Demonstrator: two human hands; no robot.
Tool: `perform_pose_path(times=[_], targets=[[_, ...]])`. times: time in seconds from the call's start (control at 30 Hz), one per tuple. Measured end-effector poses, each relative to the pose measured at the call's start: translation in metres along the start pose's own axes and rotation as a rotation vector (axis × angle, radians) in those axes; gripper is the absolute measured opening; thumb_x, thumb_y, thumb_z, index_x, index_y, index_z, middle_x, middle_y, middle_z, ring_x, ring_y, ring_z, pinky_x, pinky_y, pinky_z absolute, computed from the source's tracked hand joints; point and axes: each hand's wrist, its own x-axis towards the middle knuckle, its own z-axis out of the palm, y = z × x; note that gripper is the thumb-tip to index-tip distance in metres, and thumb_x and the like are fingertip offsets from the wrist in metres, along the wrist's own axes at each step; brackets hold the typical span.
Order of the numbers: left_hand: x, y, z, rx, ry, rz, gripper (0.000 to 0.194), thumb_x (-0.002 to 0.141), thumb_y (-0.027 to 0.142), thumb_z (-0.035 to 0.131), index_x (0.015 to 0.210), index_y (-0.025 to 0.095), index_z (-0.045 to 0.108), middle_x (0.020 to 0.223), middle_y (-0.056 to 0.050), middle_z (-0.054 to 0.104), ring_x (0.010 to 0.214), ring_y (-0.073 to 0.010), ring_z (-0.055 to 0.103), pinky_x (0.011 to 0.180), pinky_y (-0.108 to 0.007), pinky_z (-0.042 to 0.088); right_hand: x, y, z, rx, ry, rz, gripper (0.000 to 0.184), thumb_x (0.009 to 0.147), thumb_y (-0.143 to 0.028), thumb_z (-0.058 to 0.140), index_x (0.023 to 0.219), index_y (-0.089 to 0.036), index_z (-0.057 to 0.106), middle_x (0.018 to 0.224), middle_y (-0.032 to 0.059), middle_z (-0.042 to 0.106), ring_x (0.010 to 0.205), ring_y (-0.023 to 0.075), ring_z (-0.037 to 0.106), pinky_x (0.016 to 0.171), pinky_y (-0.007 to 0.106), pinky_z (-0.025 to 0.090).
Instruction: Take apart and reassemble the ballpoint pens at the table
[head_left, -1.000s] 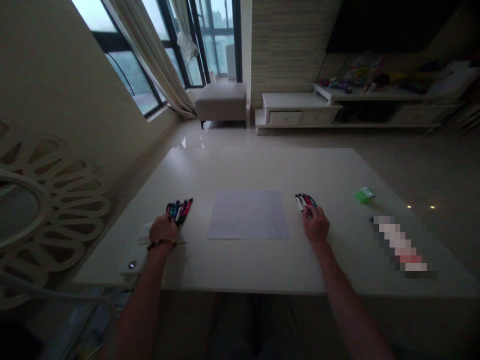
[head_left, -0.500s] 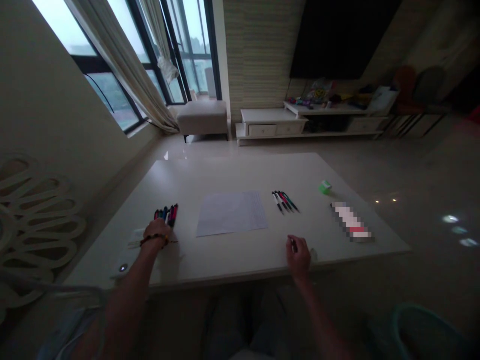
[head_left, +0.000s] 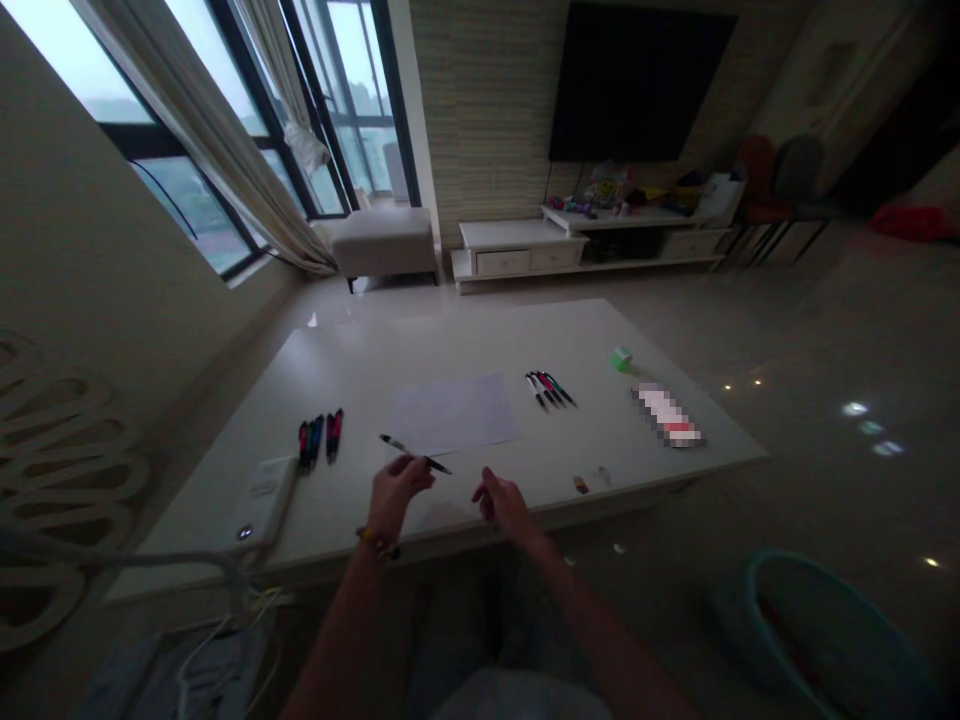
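Head view: nearest, at lower right on the floor, sits a teal plastic basket (head_left: pixel 817 630) (its dark reddish contents are too dim to identify). The left hand (head_left: pixel 397 495) pinches a black pen (head_left: pixel 412 450) between thumb and fingertips, just over a paper sheet (head_left: pixel 452 415). The right hand (head_left: pixel 504 505) is close by, its fingers loosely curled and slightly apart. Beyond them, two clusters of pens (head_left: pixel 319 438) lie on a white table (head_left: pixel 600 340).

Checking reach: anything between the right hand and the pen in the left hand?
Nothing visible. The right hand is apart from the pen, which the left hand holds, with only a stretch of the table showing beneath the gap.
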Motion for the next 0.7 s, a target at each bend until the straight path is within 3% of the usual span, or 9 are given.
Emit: perform_pose_path(times=[0.07, 0.17, 0.33, 0.43, 0.53, 0.7], targets=[[-0.018, 0.0, 0.031, -0.034, -0.037, 0.025, 0.032, 0.084, 0.034, 0.05, 0.112, 0.018, 0.051, 0.113, -0.007, 0.053, 0.097, -0.0179, 0.054, 0.081, -0.039, 0.048, 0.001, -0.003, 0.021, 0.156, -0.02, 0.084, 0.058, 0.074, -0.07, 0.035, 0.056, -0.017, 0.051, 0.039, -0.0037, 0.041, 0.034, 0.0082, 0.036, 0.037, 0.021, 0.027], [-0.028, -0.001, 0.052, -0.072, -0.061, 0.052, 0.031, 0.085, 0.034, 0.049, 0.111, 0.018, 0.051, 0.113, -0.008, 0.054, 0.097, -0.0177, 0.054, 0.081, -0.038, 0.048, 0.004, -0.005, 0.028, 0.299, 0.069, 0.105, 0.05, 0.07, -0.066, 0.047, 0.053, -0.019, 0.043, 0.037, -0.0068, 0.036, 0.031, 0.0057, 0.029, 0.034, 0.02, 0.021], [-0.022, -0.003, 0.044, -0.089, -0.015, 0.151, 0.049, 0.078, 0.042, 0.055, 0.122, 0.024, 0.044, 0.106, -0.007, 0.06, 0.092, -0.0179, 0.059, 0.078, -0.035, 0.048, 0.008, -0.006, 0.005, 0.254, 0.064, 0.042, 0.044, 0.068, -0.058, 0.055, 0.053, -0.019, 0.042, 0.037, -0.0074, 0.037, 0.031, 0.0046, 0.029, 0.033, 0.019, 0.019], [-0.021, 0.001, 0.039, 0.198, -0.014, 0.34, 0.039, 0.078, 0.039, 0.056, 0.114, 0.027, 0.053, 0.105, -0.005, 0.061, 0.098, -0.0187, 0.056, 0.086, -0.037, 0.043, 0.012, -0.006, -0.004, 0.249, 0.028, 0.033, 0.044, 0.065, -0.058, 0.058, 0.054, -0.018, 0.044, 0.038, -0.0071, 0.039, 0.031, 0.0045, 0.03, 0.032, 0.018, 0.019], [-0.023, 0.007, 0.042, 0.55, -0.078, 0.491, 0.02, 0.083, 0.032, 0.051, 0.099, 0.027, 0.061, 0.094, -0.004, 0.065, 0.092, -0.0185, 0.056, 0.087, -0.037, 0.039, 0.014, -0.005, -0.003, 0.338, 0.103, 0.093, 0.046, 0.064, -0.06, 0.058, 0.054, -0.019, 0.042, 0.038, -0.0078, 0.038, 0.03, 0.0039, 0.028, 0.031, 0.018, 0.017], [-0.028, 0.01, 0.054, 0.758, -0.079, 0.636, 0.023, 0.088, 0.026, 0.042, 0.104, 0.026, 0.058, 0.088, -0.003, 0.063, 0.084, -0.0164, 0.056, 0.077, -0.031, 0.037, 0.013, 0.0, 0.004, 0.357, 0.221, 0.192, 0.049, 0.064, -0.063, 0.055, 0.049, -0.019, 0.038, 0.032, -0.008, 0.033, 0.027, 0.0041, 0.025, 0.03, 0.019, 0.015]])
